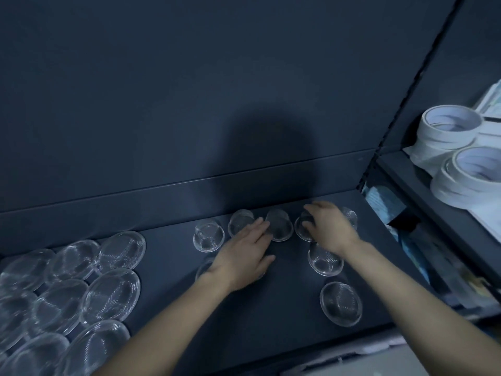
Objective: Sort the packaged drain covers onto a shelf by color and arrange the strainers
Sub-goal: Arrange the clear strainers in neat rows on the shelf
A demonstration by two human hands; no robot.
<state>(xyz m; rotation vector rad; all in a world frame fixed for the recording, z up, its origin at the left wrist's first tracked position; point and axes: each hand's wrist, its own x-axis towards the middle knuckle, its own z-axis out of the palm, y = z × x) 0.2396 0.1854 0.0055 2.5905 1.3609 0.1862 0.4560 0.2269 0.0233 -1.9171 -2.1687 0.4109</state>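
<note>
Several small mesh strainers in clear round packs stand on the dark shelf (pixel 173 267). One strainer (pixel 208 238) is at the left of the back row, another (pixel 279 225) in the middle. My right hand (pixel 329 226) grips a strainer (pixel 305 226) in that row. My left hand (pixel 248 252) lies flat with fingers spread, touching the packs at the row's middle and covering one strainer (pixel 203 268). Two more strainers (pixel 324 260) (pixel 340 303) sit toward the front right. Several large flat mesh drain covers (pixel 112 293) overlap in a group at the left.
The shelf's back panel (pixel 189 104) rises right behind the row. A neighbouring shelf (pixel 423 191) at the right holds white tape rolls (pixel 450 131) and, lower down, blue packaged goods (pixel 379 196). Bare shelf surface shows between the two groups.
</note>
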